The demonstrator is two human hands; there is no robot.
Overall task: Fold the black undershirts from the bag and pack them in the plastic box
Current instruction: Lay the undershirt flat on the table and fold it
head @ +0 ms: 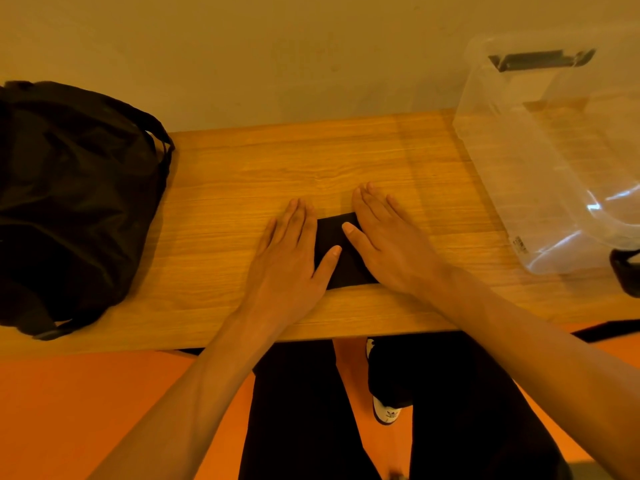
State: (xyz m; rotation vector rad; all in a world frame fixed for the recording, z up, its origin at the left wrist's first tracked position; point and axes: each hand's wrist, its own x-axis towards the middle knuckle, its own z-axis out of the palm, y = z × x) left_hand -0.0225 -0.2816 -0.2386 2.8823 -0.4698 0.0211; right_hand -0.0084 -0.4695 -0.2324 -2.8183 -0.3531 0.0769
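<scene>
A black undershirt (335,237), folded into a small flat rectangle, lies on the wooden table (242,174) near its front edge. My left hand (291,258) lies flat over its left side with straight fingers. My right hand (384,244) presses flat on its right side, thumb across the cloth. Most of the shirt is hidden under both palms. The black bag (76,202) slumps on the table's left end. The clear plastic box (554,161) stands at the right end, and I see no shirts inside.
The box has dark latch handles at its far end (542,58) and near corner (627,271). A plain wall rises behind the table. Below the front edge are my dark trousers, a white shoe (386,412) and an orange floor (104,410).
</scene>
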